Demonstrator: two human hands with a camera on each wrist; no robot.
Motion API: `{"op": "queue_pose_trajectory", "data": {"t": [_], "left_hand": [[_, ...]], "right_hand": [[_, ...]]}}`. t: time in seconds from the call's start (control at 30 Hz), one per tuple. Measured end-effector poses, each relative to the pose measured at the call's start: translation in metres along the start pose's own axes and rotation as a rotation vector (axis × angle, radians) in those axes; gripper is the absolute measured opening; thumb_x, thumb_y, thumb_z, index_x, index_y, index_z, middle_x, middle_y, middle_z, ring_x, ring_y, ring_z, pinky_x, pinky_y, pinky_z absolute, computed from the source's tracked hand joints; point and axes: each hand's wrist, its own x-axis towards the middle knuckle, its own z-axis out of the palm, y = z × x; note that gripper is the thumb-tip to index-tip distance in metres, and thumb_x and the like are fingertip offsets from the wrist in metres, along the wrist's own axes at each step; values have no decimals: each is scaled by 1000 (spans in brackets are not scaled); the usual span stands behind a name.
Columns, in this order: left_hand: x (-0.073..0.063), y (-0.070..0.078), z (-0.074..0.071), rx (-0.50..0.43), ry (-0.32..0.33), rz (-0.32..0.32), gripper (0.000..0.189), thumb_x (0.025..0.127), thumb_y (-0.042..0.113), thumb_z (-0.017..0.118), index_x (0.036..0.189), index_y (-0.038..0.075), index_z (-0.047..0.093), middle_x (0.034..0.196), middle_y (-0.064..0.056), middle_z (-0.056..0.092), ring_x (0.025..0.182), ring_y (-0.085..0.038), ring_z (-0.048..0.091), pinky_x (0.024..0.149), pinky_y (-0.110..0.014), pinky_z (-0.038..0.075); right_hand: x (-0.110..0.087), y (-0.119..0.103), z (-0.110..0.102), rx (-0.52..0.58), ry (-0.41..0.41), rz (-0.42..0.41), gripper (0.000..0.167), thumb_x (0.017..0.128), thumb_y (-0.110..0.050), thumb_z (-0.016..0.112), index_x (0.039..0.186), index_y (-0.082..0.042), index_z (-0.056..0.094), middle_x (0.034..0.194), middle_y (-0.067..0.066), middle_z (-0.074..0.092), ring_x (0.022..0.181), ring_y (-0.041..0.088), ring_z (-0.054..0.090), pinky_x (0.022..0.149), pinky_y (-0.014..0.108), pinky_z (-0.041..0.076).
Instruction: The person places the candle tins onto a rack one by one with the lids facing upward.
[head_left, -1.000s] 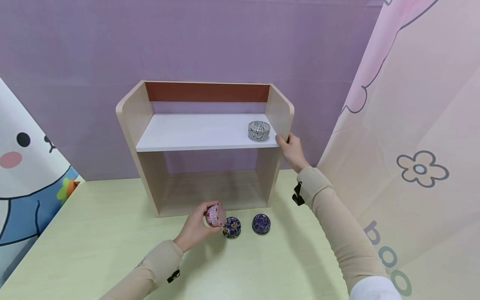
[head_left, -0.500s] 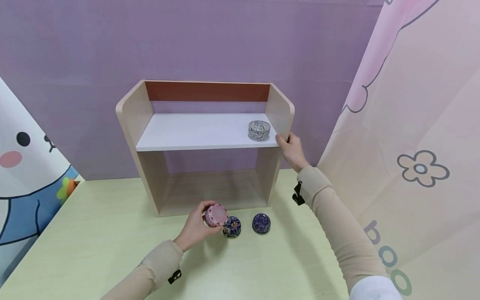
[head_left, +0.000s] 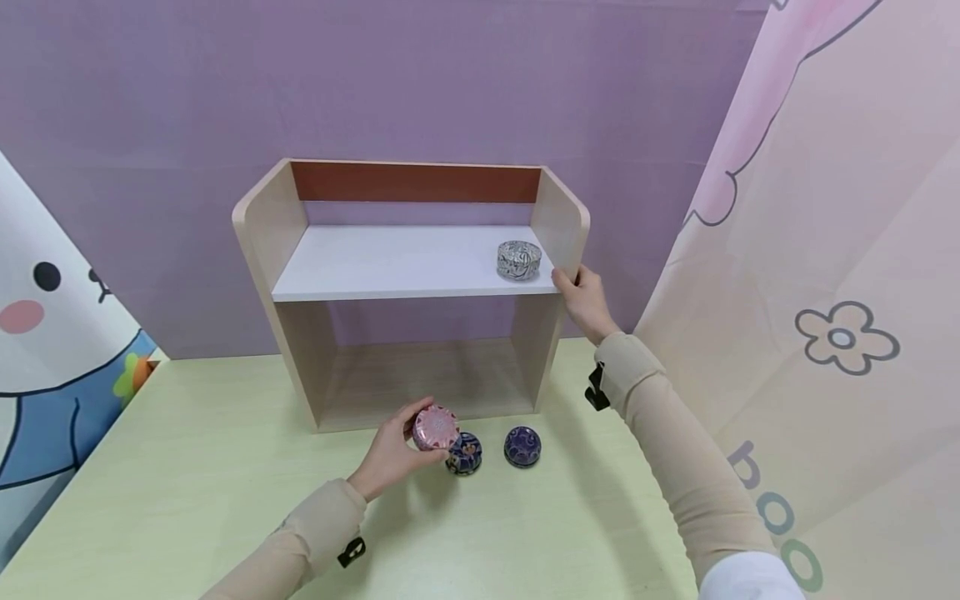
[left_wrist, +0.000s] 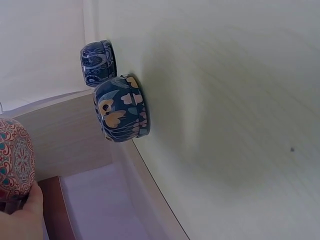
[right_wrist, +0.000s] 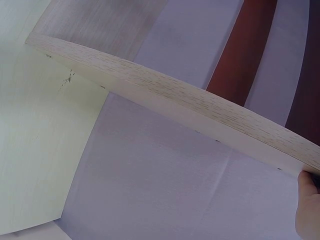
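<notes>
My left hand (head_left: pixel 392 457) holds a round, pink-and-red patterned tin (head_left: pixel 437 428) between thumb and fingers, above the table in front of the shelf. In the left wrist view the same tin (left_wrist: pixel 17 160) shows a medallion-like design. Just behind it, partly covered in the head view, a dark blue floral tin (head_left: pixel 466 457) rests on the table. To the right of that lies a purple-blue swirled tin (head_left: pixel 522 447). My right hand (head_left: pixel 588 307) grips the right side panel of a small two-tier shelf (head_left: pixel 390 262). A black-and-white patterned tin (head_left: pixel 518 261) stands on the upper tier, near that hand.
The shelf's lower tier (head_left: pixel 420 375) is pale wood, and a brown-red board (head_left: pixel 420 182) crosses its top back. Around the light table (head_left: pixel 202 467) hang a purple backdrop (head_left: pixel 420 83) and a pale curtain (head_left: pixel 847 250) at the right.
The left hand has turned the pink tin so more of its flat round face shows, and shifted it slightly to the right. The right hand stays on the shelf panel.
</notes>
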Motion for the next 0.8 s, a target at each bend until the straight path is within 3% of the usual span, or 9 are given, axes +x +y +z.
{"op": "queue_pose_trajectory", "data": {"t": [0.5,0.8], "left_hand": [[1,10,-4,4,-14,31,75,62,10,83,129,12,50,124,-5,50,108,-25,55,92,-32,49],[4,29,-12,-56,-43,37,73,65,15,83,130,12,49,123,-10,50,106,-26,55,89,-33,51]], "right_hand": [[0,1,1,0,7,-1,45,93,-32,49,127,-2,47,122,16,55,108,23,52,95,39,43],[0,0,0,0,10,8,45,93,-32,49,127,-2,48,121,15,55,106,22,51,94,38,43]]}}
